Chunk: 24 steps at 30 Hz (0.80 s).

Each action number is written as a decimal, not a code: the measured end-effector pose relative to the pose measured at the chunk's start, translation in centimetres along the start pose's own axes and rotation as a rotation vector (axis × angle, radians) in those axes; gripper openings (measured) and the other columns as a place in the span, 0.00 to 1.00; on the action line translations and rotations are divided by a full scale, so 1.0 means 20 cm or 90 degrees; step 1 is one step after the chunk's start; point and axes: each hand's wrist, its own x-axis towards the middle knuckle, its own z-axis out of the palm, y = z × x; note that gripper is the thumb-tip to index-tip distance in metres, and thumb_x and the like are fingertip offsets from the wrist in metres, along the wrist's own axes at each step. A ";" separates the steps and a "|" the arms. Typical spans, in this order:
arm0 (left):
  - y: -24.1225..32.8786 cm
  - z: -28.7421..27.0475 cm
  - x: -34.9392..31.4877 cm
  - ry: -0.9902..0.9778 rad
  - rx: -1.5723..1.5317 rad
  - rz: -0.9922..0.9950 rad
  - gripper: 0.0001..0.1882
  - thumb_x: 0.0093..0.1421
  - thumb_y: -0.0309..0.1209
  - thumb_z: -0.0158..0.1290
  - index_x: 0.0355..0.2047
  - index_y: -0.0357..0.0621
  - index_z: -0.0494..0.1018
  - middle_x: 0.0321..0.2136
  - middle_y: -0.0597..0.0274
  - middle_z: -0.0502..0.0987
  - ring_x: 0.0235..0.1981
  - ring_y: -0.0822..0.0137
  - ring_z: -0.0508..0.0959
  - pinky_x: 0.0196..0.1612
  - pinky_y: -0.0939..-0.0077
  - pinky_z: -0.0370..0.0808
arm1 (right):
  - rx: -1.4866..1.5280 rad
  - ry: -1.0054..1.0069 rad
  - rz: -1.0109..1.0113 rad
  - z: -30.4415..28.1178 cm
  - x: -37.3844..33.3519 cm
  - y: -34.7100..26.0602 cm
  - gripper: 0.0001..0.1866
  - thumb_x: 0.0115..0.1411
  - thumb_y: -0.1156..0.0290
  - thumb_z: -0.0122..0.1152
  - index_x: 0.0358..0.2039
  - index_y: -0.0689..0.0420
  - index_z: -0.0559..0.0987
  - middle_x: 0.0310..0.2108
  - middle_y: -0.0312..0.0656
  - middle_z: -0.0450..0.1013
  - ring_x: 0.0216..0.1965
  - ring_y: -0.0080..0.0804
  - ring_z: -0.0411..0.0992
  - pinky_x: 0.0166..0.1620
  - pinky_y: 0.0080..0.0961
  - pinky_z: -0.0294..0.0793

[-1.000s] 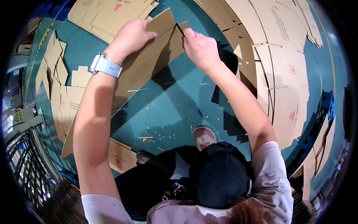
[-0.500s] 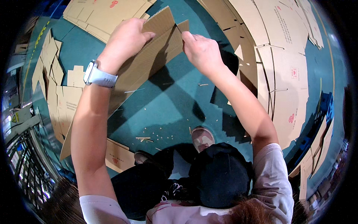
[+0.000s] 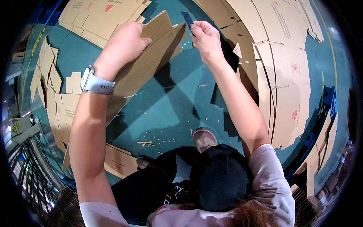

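My left hand (image 3: 126,43), with a pale-strapped watch on its wrist, is closed round the upper left edge of a brown corrugated cardboard sheet (image 3: 151,64). That sheet stands tilted and runs down toward my left forearm, which hides part of it. A slit parts its far end, leaving a narrow flap (image 3: 181,34) on the right side. Pinched between the thumb and fingers of my right hand (image 3: 207,39) is a dark, flat, blade-like strip (image 3: 186,18), its tip pointing up and to the left. This strip is apart from the cardboard, just beyond the flap.
Flat cardboard sheets (image 3: 287,90) are piled on the right, more cardboard (image 3: 92,19) at the far left. Small offcuts (image 3: 147,143) litter the green floor (image 3: 159,109) near my shoe (image 3: 204,139). A blue pallet (image 3: 329,100) stands at the right, a metal frame (image 3: 41,151) at the left.
My right hand has moved away from the cardboard's far end, up and to the right, bringing the dark strip into sight. My left hand still grips the sheet, which has shifted slightly.
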 end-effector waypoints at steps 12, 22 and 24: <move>0.00 0.02 -0.01 0.029 0.003 -0.005 0.16 0.54 0.34 0.54 0.37 0.32 0.73 0.27 0.45 0.77 0.28 0.56 0.78 0.36 0.67 0.72 | 0.113 0.015 0.035 0.06 -0.01 0.00 0.06 0.58 0.70 0.53 0.29 0.60 0.73 0.17 0.29 0.65 0.16 0.15 0.60 0.19 0.15 0.58; -0.01 0.03 -0.01 0.035 -0.036 0.014 0.17 0.57 0.36 0.52 0.37 0.32 0.73 0.28 0.45 0.78 0.30 0.57 0.79 0.36 0.68 0.73 | 0.071 0.069 0.004 0.10 -0.02 0.01 0.07 0.58 0.71 0.52 0.31 0.61 0.73 0.18 0.30 0.66 0.17 0.14 0.59 0.19 0.15 0.58; -0.01 0.04 -0.01 0.037 -0.037 0.021 0.17 0.56 0.36 0.52 0.37 0.32 0.73 0.28 0.45 0.78 0.30 0.56 0.79 0.36 0.68 0.73 | 0.085 0.066 0.013 0.10 -0.02 0.02 0.07 0.58 0.71 0.52 0.31 0.61 0.73 0.18 0.30 0.65 0.17 0.14 0.59 0.19 0.15 0.57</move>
